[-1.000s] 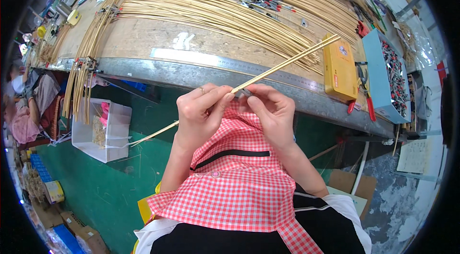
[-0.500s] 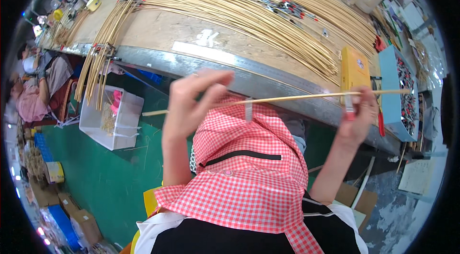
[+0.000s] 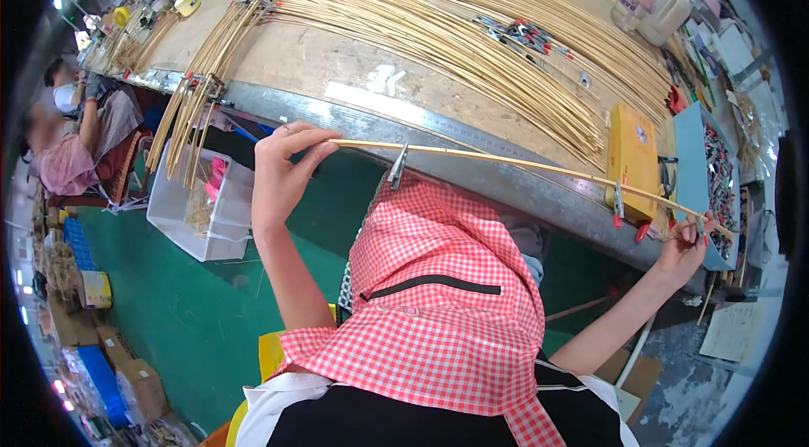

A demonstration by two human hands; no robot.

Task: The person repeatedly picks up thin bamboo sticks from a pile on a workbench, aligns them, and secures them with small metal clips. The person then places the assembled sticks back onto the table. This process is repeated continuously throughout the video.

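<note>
A thin pale bamboo-like stick [image 3: 506,159] stretches between my hands, sloping down to the right in front of the table edge. My left hand [image 3: 286,162] is closed, thumb and fingers pinching its left end. One small metal spring clip [image 3: 399,165] hangs on the stick a little right of that hand. A second clip with red tips [image 3: 618,201] hangs farther right, in front of the yellow box. Near the stick's right end my right hand [image 3: 681,255] is closed on a small clip [image 3: 701,232]; how its jaws sit on the stick is hard to make out.
Bundles of similar sticks [image 3: 455,42] cover the table [image 3: 312,55], with loose clips [image 3: 527,36] among them. A steel ruler [image 3: 379,101] lies along the front edge. At right stand a yellow box [image 3: 632,144] and a blue box [image 3: 693,144] of clips. A white bin [image 3: 202,219] stands left; people sit beyond.
My left hand has moved left and now pinches the stick's end. My right hand has moved right and down to the other end, holding a clip there. The stick now tilts down rightward.
</note>
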